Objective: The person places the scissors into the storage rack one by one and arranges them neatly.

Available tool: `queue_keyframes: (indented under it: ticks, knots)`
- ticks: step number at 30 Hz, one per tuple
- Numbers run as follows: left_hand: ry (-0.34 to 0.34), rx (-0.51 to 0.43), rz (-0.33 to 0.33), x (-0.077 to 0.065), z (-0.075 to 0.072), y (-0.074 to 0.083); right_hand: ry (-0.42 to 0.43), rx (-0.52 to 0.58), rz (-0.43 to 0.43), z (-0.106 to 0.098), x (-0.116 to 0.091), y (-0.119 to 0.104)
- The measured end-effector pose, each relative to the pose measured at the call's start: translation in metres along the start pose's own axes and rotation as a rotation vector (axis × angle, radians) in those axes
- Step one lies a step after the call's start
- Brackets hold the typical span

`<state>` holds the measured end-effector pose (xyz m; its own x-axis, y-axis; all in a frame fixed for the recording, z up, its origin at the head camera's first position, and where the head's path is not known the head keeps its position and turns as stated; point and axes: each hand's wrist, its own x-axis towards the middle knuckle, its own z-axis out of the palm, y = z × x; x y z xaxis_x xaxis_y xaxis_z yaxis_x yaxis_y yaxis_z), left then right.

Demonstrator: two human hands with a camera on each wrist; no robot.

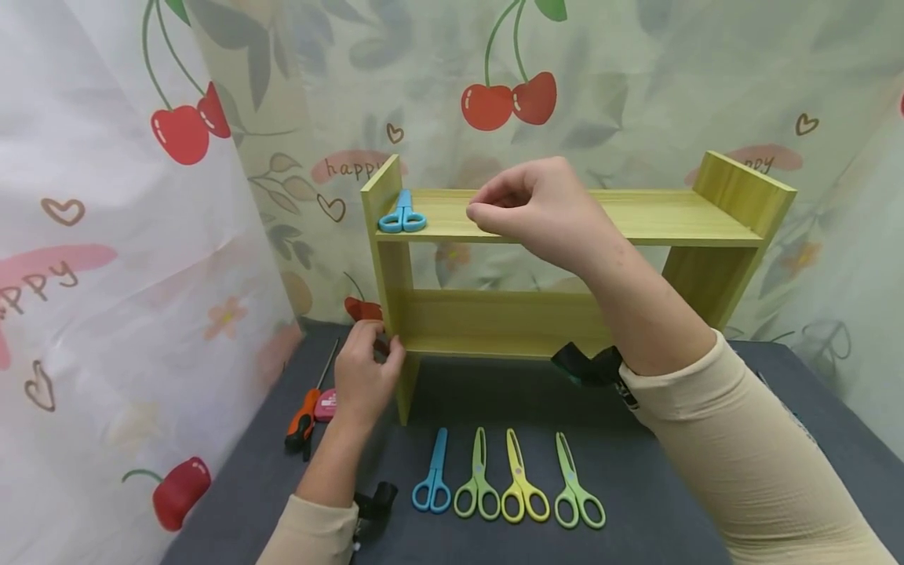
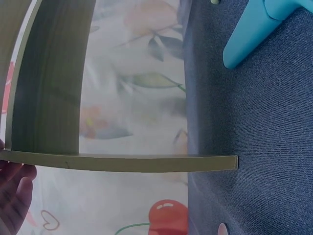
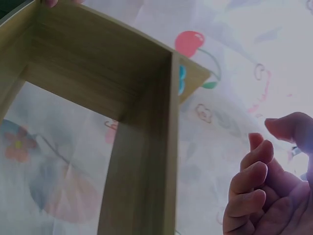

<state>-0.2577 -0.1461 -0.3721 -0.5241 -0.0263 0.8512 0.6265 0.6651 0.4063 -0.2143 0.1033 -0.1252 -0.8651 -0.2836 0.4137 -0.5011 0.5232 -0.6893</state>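
Note:
A light wooden two-tier shelf (image 1: 494, 322) stands on the dark table. My left hand (image 1: 367, 377) grips the front edge of its left side panel (image 2: 146, 163), around the lower board's height. Over the upper board (image 1: 657, 216), my right hand (image 1: 540, 208) hovers with loosely bent fingers and nothing in them; the right wrist view shows the thumb (image 3: 288, 125) apart from the fingertips. Blue scissors (image 1: 402, 216) lie at the upper board's left end, handles toward me. In front of the shelf are blue scissors (image 1: 436, 479), green scissors (image 1: 479, 479), yellow scissors (image 1: 521, 482) and more green scissors (image 1: 575, 486) in a row.
Left of the shelf lie an orange and black screwdriver (image 1: 305, 416) and a small pink object (image 1: 326, 405), partly behind my left hand. A cherry-printed curtain (image 1: 424, 78) hangs behind and at both sides. The shelf's right side panel (image 1: 749, 196) rises above the upper board.

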Motion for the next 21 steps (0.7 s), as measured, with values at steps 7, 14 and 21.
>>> queue_keyframes:
  ticks: [7,14,21]
  knots:
    - [0.01,-0.012,-0.002,0.0,0.001,-0.001,0.064,0.011,-0.036,-0.012,-0.03,-0.003]
    - [-0.001,-0.015,-0.01,-0.002,0.001,-0.001,0.139,-0.024,-0.099,-0.021,-0.063,-0.005]
    - [0.01,-0.033,-0.006,-0.002,0.001,0.0,0.209,0.005,-0.151,-0.027,-0.093,0.002]
